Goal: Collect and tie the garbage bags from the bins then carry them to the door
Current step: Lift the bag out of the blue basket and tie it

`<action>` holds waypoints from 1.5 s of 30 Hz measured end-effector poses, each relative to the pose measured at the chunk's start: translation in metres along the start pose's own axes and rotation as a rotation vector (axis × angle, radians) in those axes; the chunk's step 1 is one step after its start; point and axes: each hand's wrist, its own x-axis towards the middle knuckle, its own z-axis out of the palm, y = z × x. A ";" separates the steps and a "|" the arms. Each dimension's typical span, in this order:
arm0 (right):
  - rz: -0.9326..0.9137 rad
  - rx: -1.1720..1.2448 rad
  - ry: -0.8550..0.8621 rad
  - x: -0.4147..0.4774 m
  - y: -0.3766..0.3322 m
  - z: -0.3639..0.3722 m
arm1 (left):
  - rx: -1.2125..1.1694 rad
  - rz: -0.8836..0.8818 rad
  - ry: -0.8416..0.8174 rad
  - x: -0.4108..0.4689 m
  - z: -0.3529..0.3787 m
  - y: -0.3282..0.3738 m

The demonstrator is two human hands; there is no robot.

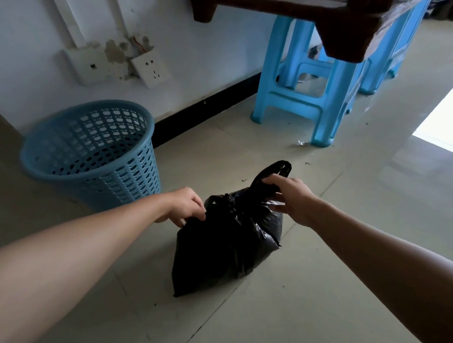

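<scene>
A full black garbage bag (226,248) sits on the tiled floor in the middle of the head view, its top gathered into a knot. My right hand (290,199) grips one long handle loop of the bag, which sticks up past my fingers. My left hand (186,206) pinches the plastic at the bag's left shoulder, beside the knot. A blue perforated plastic bin (94,152) stands to the left of the bag near the wall, with no liner in it.
Blue plastic stools (307,96) stand at the back by the wall, under a dark brown piece of furniture (343,24). Wall sockets (149,68) sit above the bin. Small bits of litter lie on the floor (345,298). Bright window light reflects at right.
</scene>
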 end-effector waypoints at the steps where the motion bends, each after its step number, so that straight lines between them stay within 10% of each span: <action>1: 0.008 0.041 0.029 -0.001 -0.001 -0.002 | -0.055 0.023 0.053 0.003 -0.001 0.004; 9: 0.083 0.186 0.109 -0.010 0.002 -0.013 | -0.101 0.280 0.111 0.034 0.015 0.056; 18: 0.137 0.257 0.106 -0.013 0.013 -0.029 | 0.599 0.380 0.324 0.043 0.043 0.065; 26: 0.092 0.309 0.084 -0.010 0.004 -0.017 | 0.400 0.370 0.507 0.039 0.028 0.057; 33: 0.084 0.476 0.110 0.001 -0.006 -0.021 | -0.206 0.257 -0.021 0.019 0.008 0.052; 45: 0.088 0.578 0.047 -0.002 -0.017 -0.014 | -0.329 0.175 -0.132 0.005 -0.005 0.043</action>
